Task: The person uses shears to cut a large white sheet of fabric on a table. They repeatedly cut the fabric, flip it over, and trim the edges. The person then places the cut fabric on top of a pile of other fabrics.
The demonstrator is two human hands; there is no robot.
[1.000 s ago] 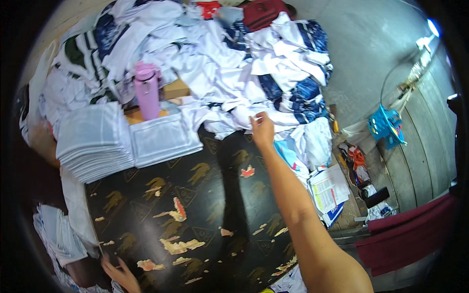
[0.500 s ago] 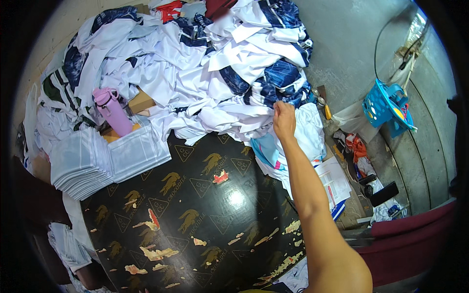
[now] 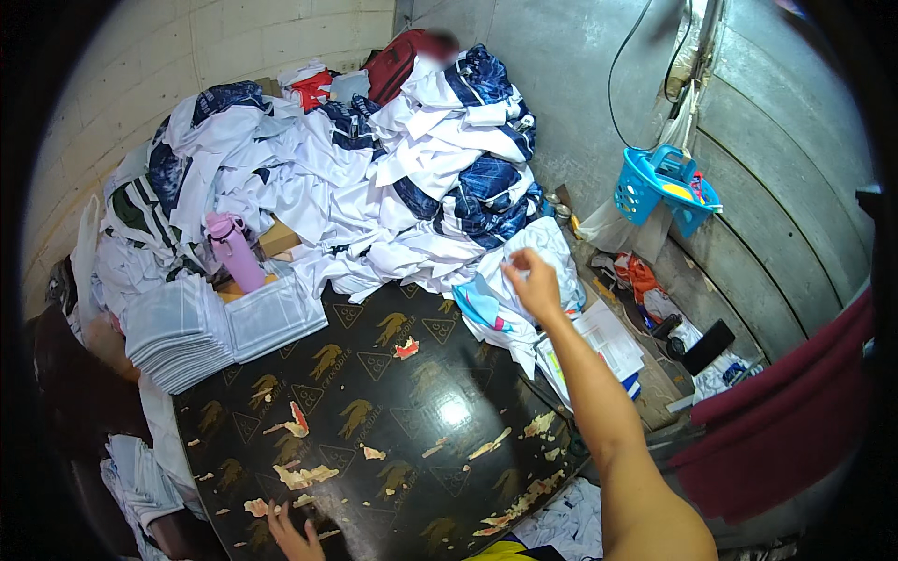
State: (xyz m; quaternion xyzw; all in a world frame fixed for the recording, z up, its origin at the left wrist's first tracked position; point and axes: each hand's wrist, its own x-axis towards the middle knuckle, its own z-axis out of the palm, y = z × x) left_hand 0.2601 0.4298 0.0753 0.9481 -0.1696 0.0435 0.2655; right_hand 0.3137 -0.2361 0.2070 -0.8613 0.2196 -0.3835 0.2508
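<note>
My right hand [image 3: 536,288] hovers over the white garment [image 3: 545,245] at the right end of the heap, fingers loosely curled and apart with nothing visible in them. Beside it lies a light blue piece of cloth [image 3: 477,302] with a pink edge. My left hand [image 3: 295,537] rests at the near edge of the worn black tabletop [image 3: 393,421], its fingers spread and nothing held. Across the back of the table spreads a large heap of white and navy garments [image 3: 346,187].
Folded pale cloths are stacked [image 3: 178,332] at the left, by a pink bottle [image 3: 236,252]. Papers [image 3: 606,338] lie at the right. A blue plastic basket [image 3: 664,190] hangs on the right wall, above a dark red cloth [image 3: 776,421].
My right hand has come back from the navy and white garments toward me, its fingers loosening. My left hand has appeared at the near table edge. The view has shifted, showing more wall.
</note>
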